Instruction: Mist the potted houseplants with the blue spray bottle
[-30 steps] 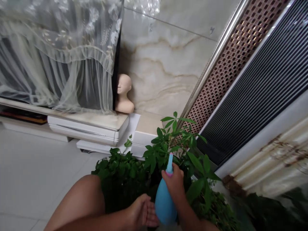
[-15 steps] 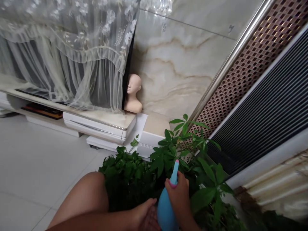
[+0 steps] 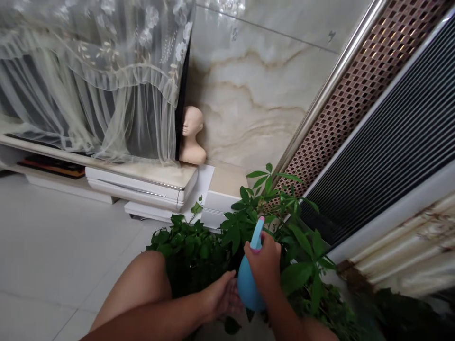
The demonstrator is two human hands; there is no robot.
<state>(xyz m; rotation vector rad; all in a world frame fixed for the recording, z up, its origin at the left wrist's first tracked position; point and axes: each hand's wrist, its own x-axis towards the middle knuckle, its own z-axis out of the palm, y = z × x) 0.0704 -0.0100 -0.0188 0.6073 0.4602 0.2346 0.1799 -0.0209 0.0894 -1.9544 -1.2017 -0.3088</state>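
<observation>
A light blue spray bottle point(image 3: 250, 285) with a pink tip and pink collar is held nearly upright, its nozzle pointing away from me. My right hand point(image 3: 266, 263) is wrapped round its neck and trigger area, thumb on the left side. Beside the bottle's lower left, my left hand point(image 3: 222, 294) is open, palm turned toward it with the fingers stretched out. Whether those fingertips touch the bottle I cannot tell. Just beyond both hands grow a broad-leaved green plant point(image 3: 238, 232) and a bushy leafy plant point(image 3: 192, 244).
A low white TV cabinet point(image 3: 142, 187) runs along the marble wall, with a mannequin head point(image 3: 192, 135) on it beside a screen under a lace cover point(image 3: 117, 94). To the right stands a tall dark-ribbed panel point(image 3: 373, 151). My bent knee point(image 3: 142, 279) is at lower left.
The spray bottle and both hands have moved up in the view, showing the bottle's base. My right hand keeps its hold. The background has shifted slightly left.
</observation>
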